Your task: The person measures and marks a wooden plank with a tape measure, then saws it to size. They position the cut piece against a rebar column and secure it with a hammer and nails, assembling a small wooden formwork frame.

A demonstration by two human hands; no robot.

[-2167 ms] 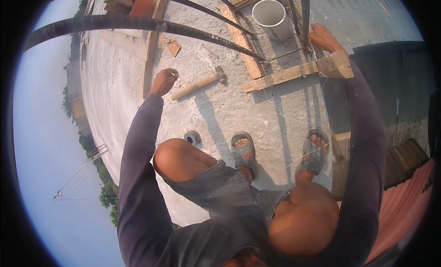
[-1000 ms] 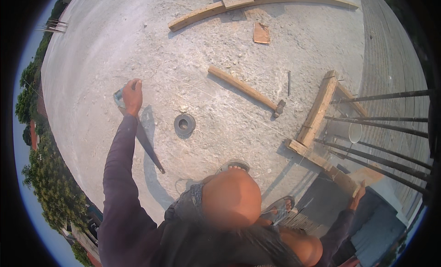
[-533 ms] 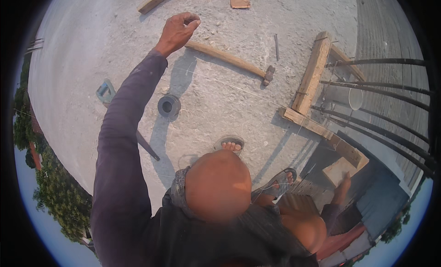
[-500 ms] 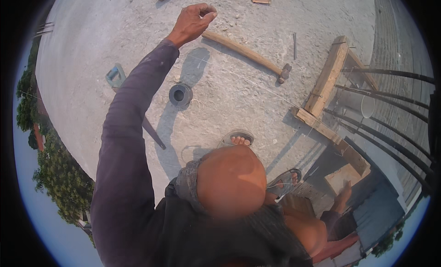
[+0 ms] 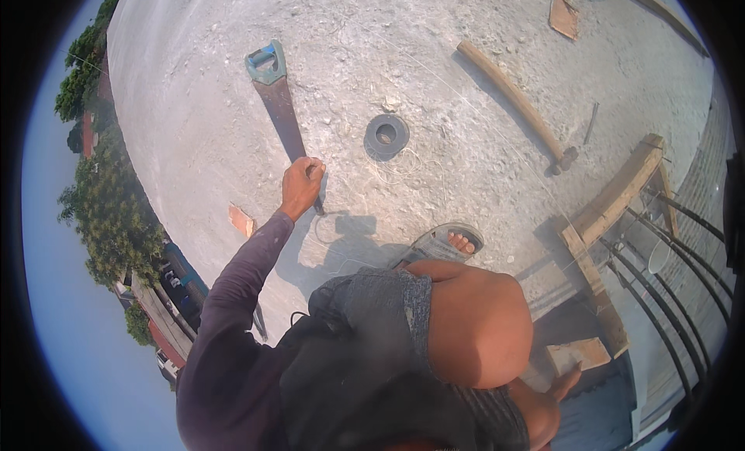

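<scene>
My left hand (image 5: 302, 186) is closed, thumb and fingers pressed together, over the tip end of a handsaw (image 5: 280, 116). Whether it touches the blade, or pinches something thin, I cannot make out. The saw lies on the rough concrete with its blue-green handle pointing away. My right hand (image 5: 565, 383), low on the right, has its fingertips at the near edge of a small wooden board (image 5: 580, 355); most of its fingers are hidden. To the right of the saw sits a dark grey ring-shaped spool (image 5: 398, 148) with loose pale string (image 5: 403, 172) beside it.
A wooden-handled hammer (image 5: 512, 94) lies at the upper right, near a thin metal rod (image 5: 592, 124). Nailed timber pieces (image 5: 621, 191) and several dark steel bars (image 5: 652, 296) stand at the right. A taut string crosses the concrete (image 5: 202, 110). Trees border the left edge.
My left hand has come back toward me, from near the hammer's handle end to the saw's tip end. The view has turned, showing more of the saw. My right hand stays by the board.
</scene>
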